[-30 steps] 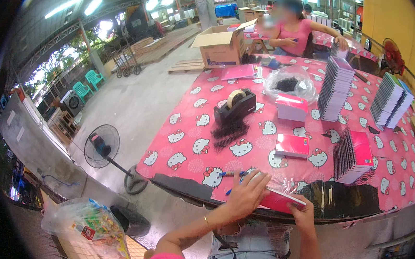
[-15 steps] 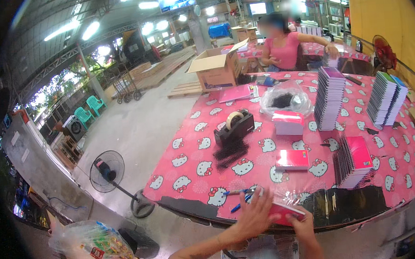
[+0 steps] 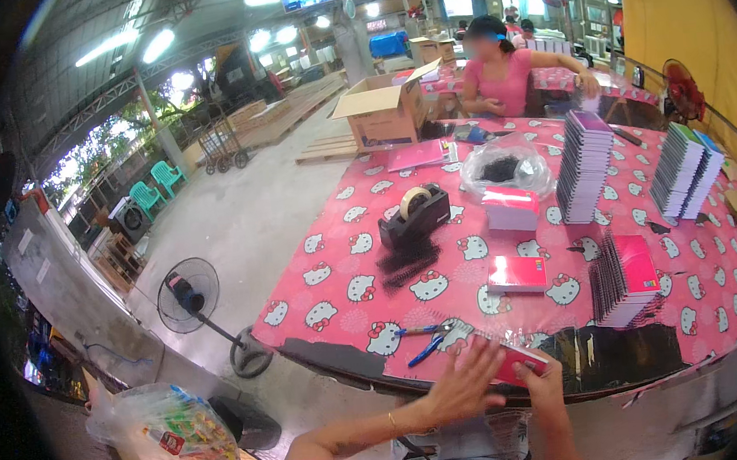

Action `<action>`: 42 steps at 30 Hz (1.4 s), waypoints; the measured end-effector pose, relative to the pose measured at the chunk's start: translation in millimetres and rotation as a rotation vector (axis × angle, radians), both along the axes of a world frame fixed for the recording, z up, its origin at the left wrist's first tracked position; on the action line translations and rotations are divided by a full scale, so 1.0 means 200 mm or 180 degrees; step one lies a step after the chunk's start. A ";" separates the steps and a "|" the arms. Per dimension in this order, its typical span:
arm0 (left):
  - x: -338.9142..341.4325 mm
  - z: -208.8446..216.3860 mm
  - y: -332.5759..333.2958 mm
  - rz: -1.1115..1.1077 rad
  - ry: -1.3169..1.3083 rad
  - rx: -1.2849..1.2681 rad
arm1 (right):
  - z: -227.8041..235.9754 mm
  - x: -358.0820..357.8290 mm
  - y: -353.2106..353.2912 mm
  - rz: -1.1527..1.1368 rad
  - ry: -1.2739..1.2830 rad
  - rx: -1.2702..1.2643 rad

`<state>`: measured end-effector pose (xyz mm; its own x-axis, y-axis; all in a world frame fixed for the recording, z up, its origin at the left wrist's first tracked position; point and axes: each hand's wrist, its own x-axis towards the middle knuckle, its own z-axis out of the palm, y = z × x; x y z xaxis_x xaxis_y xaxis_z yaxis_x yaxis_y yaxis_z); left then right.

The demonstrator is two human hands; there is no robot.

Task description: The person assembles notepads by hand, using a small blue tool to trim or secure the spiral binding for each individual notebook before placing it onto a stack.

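At the near table edge I hold a small red notebook [image 3: 513, 366] with pale page edges. My right hand [image 3: 544, 389] grips its right end, thumb on top. My left hand [image 3: 467, 384] lies over its left part with fingers stretched out, hiding some of the cover. Two blue pens [image 3: 428, 350] rest left of the notebook, near my left fingertips. Just beyond is a low pile of red pads [image 3: 517, 274]. A stack of red notebooks with black spiral bindings [image 3: 628, 280] stands to the right.
A black tape dispenser [image 3: 415, 216] and loose black spiral coils [image 3: 409, 263] lie mid-table. Behind stand a plastic bag of coils [image 3: 505, 169], tall notebook stacks [image 3: 585, 168] and a cardboard box [image 3: 382, 114]. A floor fan [image 3: 189, 295] is at left; a person in pink [image 3: 498, 84] sits opposite.
My left hand has slid a little to the right over the notebook, uncovering more of the pens. My right hand keeps its grip, and the notebook sits slightly higher in view.
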<state>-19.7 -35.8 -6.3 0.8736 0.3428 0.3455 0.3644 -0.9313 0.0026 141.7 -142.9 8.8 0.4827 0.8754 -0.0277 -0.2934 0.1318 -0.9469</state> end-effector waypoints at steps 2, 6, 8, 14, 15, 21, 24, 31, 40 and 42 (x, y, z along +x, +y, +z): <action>-0.01 -0.08 -0.04 -0.0543 -0.0980 -0.0405 | -0.02 0.00 0.03 -0.0174 -0.0153 0.0033; 0.10 0.24 0.19 0.0451 -0.0444 0.0303 | -0.04 -0.05 0.03 0.0160 -0.0378 0.0018; 0.03 0.04 0.04 0.0162 -0.0267 0.0360 | 0.04 -0.03 0.02 -0.0041 -0.0095 -0.0021; 0.13 0.25 0.15 0.0394 -0.0697 0.0583 | -0.10 -0.02 0.03 0.0457 -0.0734 0.0107; 0.15 0.20 0.16 -0.0019 -0.0935 0.0392 | -0.08 -0.02 0.04 0.0320 -0.0402 0.0151; 0.17 0.07 0.01 -0.0572 -0.0639 0.0276 | -0.12 0.08 0.01 0.0289 -0.0559 0.0311; 0.19 0.17 0.07 -0.0028 -0.0547 0.0313 | 0.01 0.00 0.01 0.0284 -0.0086 0.0077; 0.28 0.24 0.01 -0.0472 -0.0644 0.0132 | -0.11 0.07 -0.01 0.0200 -0.0358 0.0420; 0.20 0.12 -0.17 -0.0718 -0.1407 -0.2164 | -0.07 -0.02 -0.02 -0.0688 -0.1314 -0.0112; 0.18 0.17 -0.16 -0.0687 -0.1785 -0.3691 | -0.05 -0.09 -0.01 -0.0562 -0.1517 0.0019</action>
